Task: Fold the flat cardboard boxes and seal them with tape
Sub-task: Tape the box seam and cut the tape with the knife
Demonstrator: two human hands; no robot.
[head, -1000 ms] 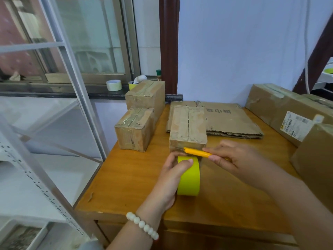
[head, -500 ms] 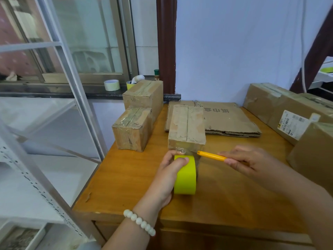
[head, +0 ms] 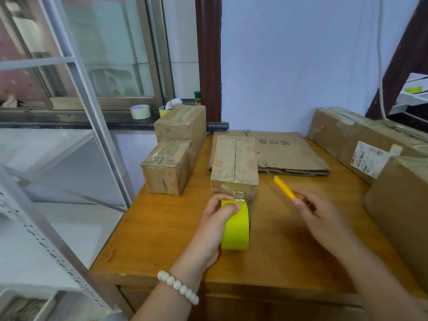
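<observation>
A small taped cardboard box (head: 234,166) is sitting near the middle of the wooden table (head: 162,232), and everything else is placed around it. Just in front of the box, the left hand (head: 214,224) is gripping a yellow-green tape roll (head: 235,225) standing on edge, fingers curled over its top and thumb on its near side; a clear strip of tape appears to be running from the roll up onto the box's near face, though the glare is making this hard to confirm. To the right of the box, apart from it, the right hand (head: 320,218) is pinching a slim yellow cutter (head: 284,187), tip pointing toward the box's top corner. Behind the box, a stack of flat cardboard (head: 287,154) is lying on the table. To its left, two sealed boxes (head: 172,156) are standing together.
</observation>
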